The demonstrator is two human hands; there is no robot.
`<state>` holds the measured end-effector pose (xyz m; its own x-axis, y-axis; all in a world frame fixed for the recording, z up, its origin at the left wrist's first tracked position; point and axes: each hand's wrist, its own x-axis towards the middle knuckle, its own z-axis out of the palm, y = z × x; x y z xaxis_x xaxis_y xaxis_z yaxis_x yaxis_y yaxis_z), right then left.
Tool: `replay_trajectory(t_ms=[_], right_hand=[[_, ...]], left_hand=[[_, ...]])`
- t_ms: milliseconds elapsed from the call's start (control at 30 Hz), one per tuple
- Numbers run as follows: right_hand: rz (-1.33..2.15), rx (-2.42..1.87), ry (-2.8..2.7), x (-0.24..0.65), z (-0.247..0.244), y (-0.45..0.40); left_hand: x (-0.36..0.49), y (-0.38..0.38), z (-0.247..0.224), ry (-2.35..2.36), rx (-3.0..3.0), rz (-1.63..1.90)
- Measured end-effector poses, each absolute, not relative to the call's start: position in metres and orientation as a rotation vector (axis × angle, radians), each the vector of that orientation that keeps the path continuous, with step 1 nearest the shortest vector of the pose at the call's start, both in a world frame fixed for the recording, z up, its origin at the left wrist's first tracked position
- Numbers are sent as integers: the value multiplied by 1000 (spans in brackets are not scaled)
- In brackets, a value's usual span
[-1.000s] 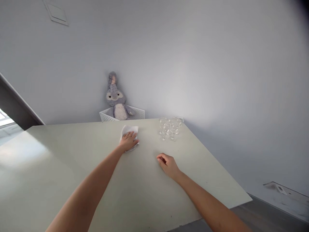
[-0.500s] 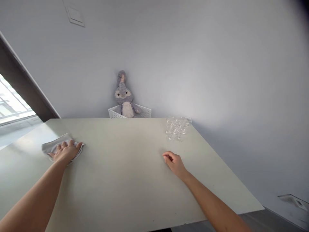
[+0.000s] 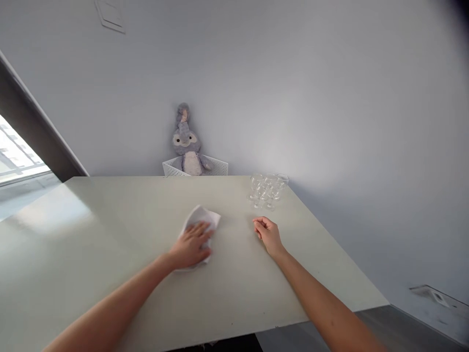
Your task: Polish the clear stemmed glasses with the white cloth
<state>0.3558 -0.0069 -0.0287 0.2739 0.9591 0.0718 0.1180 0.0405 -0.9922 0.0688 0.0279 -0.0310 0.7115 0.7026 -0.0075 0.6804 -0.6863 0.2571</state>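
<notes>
L. hand (image 3: 191,247) spread, fingers apart, pressed flat on white cloth (image 3: 200,220), which is held against the counter (image 3: 146,210) left of centre; R. hand (image 3: 266,232), w/ fingers curled in, is placed to the right, near a cluster of clear stemmed glasses (image 3: 267,188) at the far R. corner. Beyond the far edge, a grey plush toy (image 3: 186,142) is seated in a white perforated basket (image 3: 220,167), bkgd. wall.

one cloth (image 3: 201,217), one table (image 3: 120,220), one plush toy (image 3: 186,144), one basket (image 3: 220,168); at least five clear glasses (image 3: 273,192), overlapping.
</notes>
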Motion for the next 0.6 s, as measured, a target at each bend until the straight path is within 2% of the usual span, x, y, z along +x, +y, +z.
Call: replay_trajectory(t_ms=[233, 367, 467, 600], right_hand=[[867, -1320, -867, 374, -40, 6], [812, -1320, -741, 388, -38, 21], [779, -1355, -745, 397, -33, 42], [837, -1426, -793, 397, -34, 70]], left_hand=[[128, -19, 3, 314, 2521, 134], [139, -23, 6, 333, 2414, 262], [143, -24, -4, 454, 2544, 357], [143, -29, -13, 348, 2699, 261]])
